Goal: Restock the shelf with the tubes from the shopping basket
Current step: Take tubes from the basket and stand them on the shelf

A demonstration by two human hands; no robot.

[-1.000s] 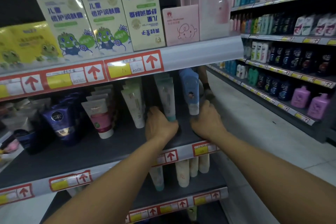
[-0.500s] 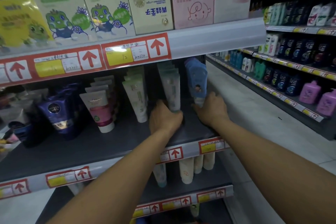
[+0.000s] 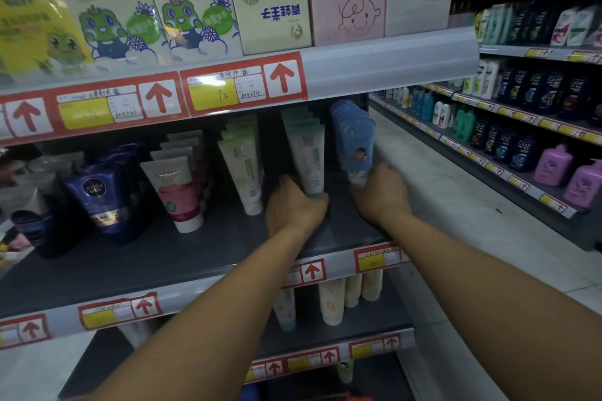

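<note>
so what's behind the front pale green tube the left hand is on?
More matching tubes queue behind the front pale green tube, only their crimped tops showing. Left hand hides its cap; the row's depth is too dark.

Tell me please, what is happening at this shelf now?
A person is arranging tubes on the middle shelf. The left hand holds the base of a pale green tube at the front of its row. The right hand is at the cap of a blue tube, the front one of the row beside it. Both tubes stand cap down. More tube rows stand to the left. The basket is not in view.
</note>
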